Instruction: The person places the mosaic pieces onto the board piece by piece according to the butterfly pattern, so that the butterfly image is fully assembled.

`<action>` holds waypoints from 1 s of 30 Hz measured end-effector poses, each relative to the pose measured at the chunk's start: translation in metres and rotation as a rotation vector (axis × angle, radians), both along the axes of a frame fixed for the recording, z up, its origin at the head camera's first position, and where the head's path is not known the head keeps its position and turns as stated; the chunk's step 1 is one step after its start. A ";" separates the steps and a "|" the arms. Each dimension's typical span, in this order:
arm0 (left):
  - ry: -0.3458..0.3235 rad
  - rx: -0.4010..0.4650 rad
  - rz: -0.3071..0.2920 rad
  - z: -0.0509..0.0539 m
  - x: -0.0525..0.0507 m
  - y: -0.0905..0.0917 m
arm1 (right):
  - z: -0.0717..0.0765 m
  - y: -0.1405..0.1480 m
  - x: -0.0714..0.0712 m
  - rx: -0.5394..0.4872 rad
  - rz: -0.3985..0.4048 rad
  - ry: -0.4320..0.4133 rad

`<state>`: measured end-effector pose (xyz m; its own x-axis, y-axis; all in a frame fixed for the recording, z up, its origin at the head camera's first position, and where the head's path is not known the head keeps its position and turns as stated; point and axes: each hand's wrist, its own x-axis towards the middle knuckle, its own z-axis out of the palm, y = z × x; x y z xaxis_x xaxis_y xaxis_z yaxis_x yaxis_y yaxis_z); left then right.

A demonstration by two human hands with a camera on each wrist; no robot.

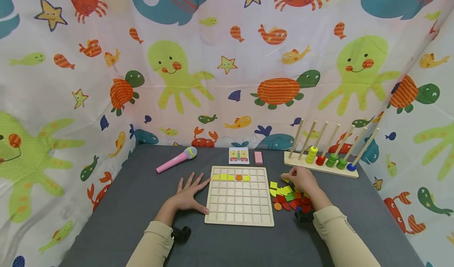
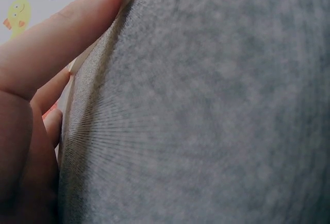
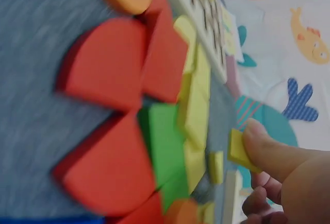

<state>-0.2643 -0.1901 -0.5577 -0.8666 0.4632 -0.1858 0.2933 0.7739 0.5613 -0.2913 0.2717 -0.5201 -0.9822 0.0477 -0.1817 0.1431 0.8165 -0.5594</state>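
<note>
My left hand [image 1: 189, 196] has its fingers spread, the thumb touching the left edge of a wooden grid board [image 1: 239, 220]. In the left wrist view the thumb [image 2: 67, 33] lies along that edge. Across one upper row of the board sit several yellow square tiles [image 1: 223, 177] and one orange round tile [image 1: 239, 178]. Over the far side of a loose heap, my right hand [image 1: 303, 179] pinches a yellow tile [image 3: 238, 149] between thumb and fingers. The heap holds red quarter-round tiles [image 3: 111, 62], green tiles [image 3: 165, 141] and yellow tiles [image 1: 273, 185].
Behind the board lie a picture card [image 1: 239, 155], a pink block [image 1: 258, 157] and a pink toy microphone [image 1: 177, 159]. A wooden peg stand [image 1: 294, 159] with coloured rings is at the back right. A printed curtain [image 1: 220, 93] encloses the grey table [image 1: 142, 204].
</note>
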 end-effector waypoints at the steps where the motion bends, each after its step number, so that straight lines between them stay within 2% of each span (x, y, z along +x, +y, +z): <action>1: 0.000 -0.011 -0.003 0.000 0.000 0.000 | 0.002 -0.002 -0.001 -0.007 0.007 0.004; 6: 0.019 -0.030 0.000 -0.001 -0.002 0.001 | 0.008 -0.017 -0.005 -0.064 0.047 0.055; 11: 0.019 -0.036 0.002 0.001 -0.001 0.001 | 0.012 -0.037 -0.008 -0.105 0.045 0.120; 15: 0.019 -0.035 0.003 0.002 -0.001 0.000 | 0.012 -0.054 -0.012 -0.142 0.065 0.132; 22: 0.004 0.005 -0.006 0.000 0.000 -0.002 | -0.001 -0.081 -0.018 -0.141 0.185 0.146; 30: 0.019 -0.014 0.004 -0.005 -0.003 -0.001 | -0.013 -0.095 -0.024 -0.119 0.173 0.157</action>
<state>-0.2672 -0.1914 -0.5627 -0.8719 0.4571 -0.1757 0.3008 0.7830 0.5445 -0.3152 0.1766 -0.5329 -0.9905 -0.1360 -0.0206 -0.0891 0.7483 -0.6573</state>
